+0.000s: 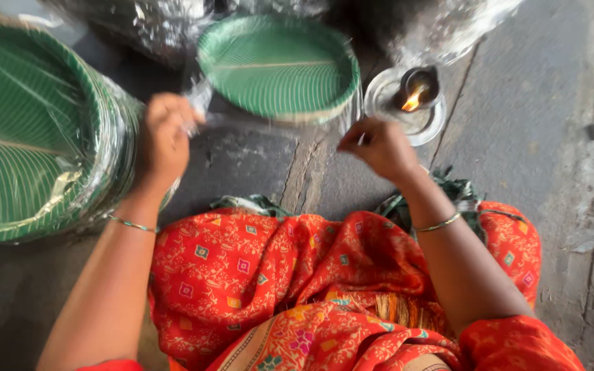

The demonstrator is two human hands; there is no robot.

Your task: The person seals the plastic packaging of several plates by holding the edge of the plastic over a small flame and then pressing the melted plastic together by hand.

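On the grey stone floor, nearest the camera, a person is sitting with an orange patterned cloth spreading over the lap, a thin bangle circling each wrist. Just beyond the lap, the left hand is closing into a loose fist and pinching the edge of a clear plastic wrap, which is running from the fingers up to a stack of green plates. The right hand is hovering level with it, fingers curling inward with the tips drawn together; it seems to be gripping the other end of the same film, though the blur is making it hard to tell for sure. The stack of green plates is lying flat on the floor between and just past the two hands, its ribbed top facing up. To the person's left, a larger wrapped pile of green plates is resting beside the left forearm. Farther off to the right of the stack, a small oil lamp is burning on a shallow steel dish, and shiny plastic bundles are crowding the far edge.
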